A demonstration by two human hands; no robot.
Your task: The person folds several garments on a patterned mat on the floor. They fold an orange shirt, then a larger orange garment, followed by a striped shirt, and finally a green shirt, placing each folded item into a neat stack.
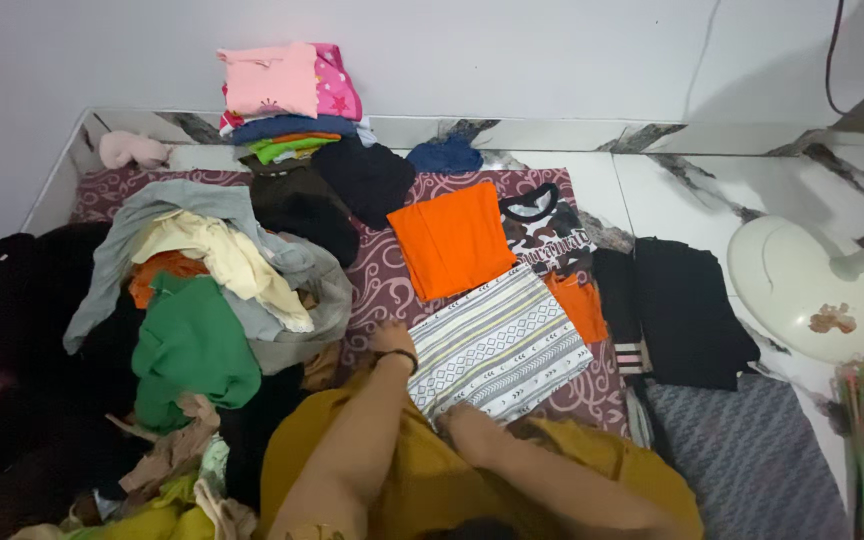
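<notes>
I'm watching both hands, left hand and right hand, pressing flat-open on the striped cloth; tugging unevenly risks rumpling the orange shirt.

no packages, labels, signs or screens appear anywhere in this view, from the near edge to the far wall, left or right.

We have a single head-worn view, looking steeply down and forward from close above our arms, over the patterned mat toward the white wall.
</notes>
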